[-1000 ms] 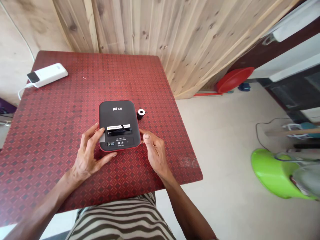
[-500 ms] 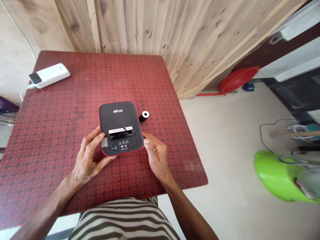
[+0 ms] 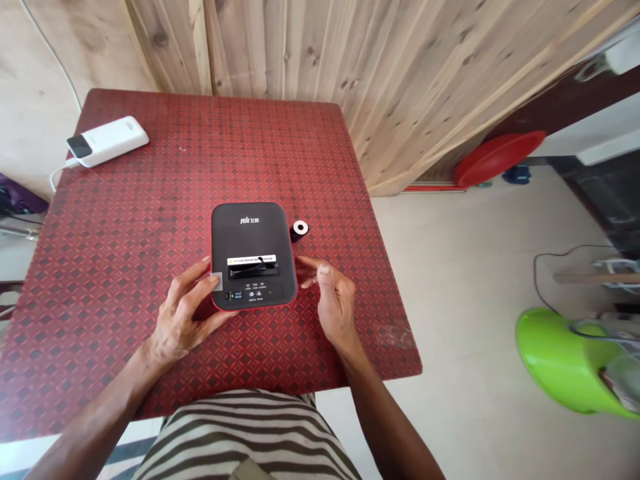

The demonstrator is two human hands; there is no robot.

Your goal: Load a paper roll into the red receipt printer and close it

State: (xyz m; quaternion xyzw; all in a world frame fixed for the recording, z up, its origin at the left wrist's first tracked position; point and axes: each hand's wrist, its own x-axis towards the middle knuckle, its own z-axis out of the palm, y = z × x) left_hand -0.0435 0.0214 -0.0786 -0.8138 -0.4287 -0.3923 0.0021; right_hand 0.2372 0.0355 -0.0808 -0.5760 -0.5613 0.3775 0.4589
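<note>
On the table in front of me is a flat black printer (image 3: 247, 233) with a red rim, rounded corners, a white strip label, a slot and small lights or icons near its front. Its left front side is gripped by my left hand (image 3: 185, 310), fingers along the edge and on a grey patch, thumb at the front. My right hand (image 3: 335, 300) is beside the printer's right edge, thumb raised and fingers apart, holding nothing; its fingertips are close to the rim. A small black roll (image 3: 299, 231) with a white end and dark hole lies just right of the printer.
The red patterned table (image 3: 250, 153) meets a wooden plank wall (image 3: 280, 47). A white power bank (image 3: 110, 141) with a cable lies at the back left. On the floor to the right are a green plastic stool or tub (image 3: 550, 353) and a red basin (image 3: 500, 159).
My right hand has come off the printer's right side and moved slightly right, its thumb lifting from the rim. My left hand stays on the printer. The view has shifted a little.
</note>
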